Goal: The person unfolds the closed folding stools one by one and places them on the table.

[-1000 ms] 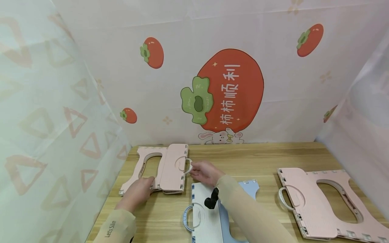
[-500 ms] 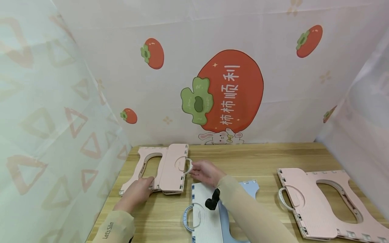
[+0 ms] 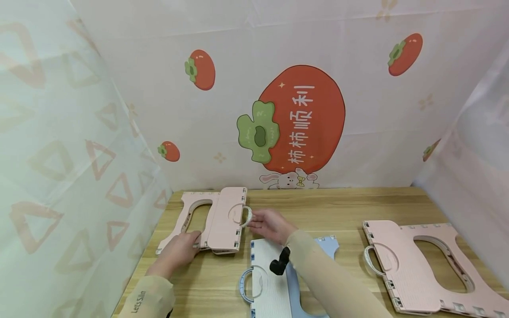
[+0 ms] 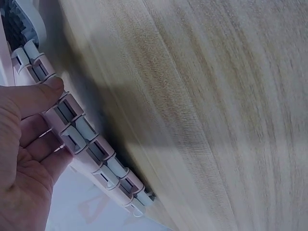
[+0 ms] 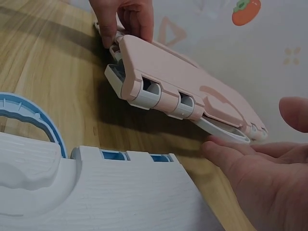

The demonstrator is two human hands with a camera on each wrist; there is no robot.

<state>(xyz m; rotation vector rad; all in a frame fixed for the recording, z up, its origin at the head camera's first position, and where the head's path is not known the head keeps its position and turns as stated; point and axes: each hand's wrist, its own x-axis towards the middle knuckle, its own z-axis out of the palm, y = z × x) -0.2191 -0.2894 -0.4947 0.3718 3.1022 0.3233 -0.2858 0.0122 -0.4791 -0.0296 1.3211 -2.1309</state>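
Note:
A folded pink plastic step stool (image 3: 225, 218) is at the far left of the table, its white carry handle (image 5: 221, 130) facing right. My left hand (image 3: 180, 251) grips its near edge, thumb on one side and fingers on the other. In the left wrist view, that hinged edge (image 4: 94, 149) shows pink and grey knuckles. My right hand (image 3: 271, 226) is at the handle, fingers extended with the fingertips right at its underside. The thumb stands apart in the right wrist view. A dark shadow lies beneath the stool's edge.
A folded white and blue step stool (image 3: 270, 274) lies below my right forearm, its blue handle (image 3: 245, 285) pointing left. Another folded pink stool (image 3: 409, 265) is at the right. Printed cloth walls (image 3: 214, 115) border the wooden table (image 3: 318, 201) at the back and sides.
Both hands keep their places at the pink stool. My left forearm has shifted slightly left, and the stool appears a touch higher at its handle side.

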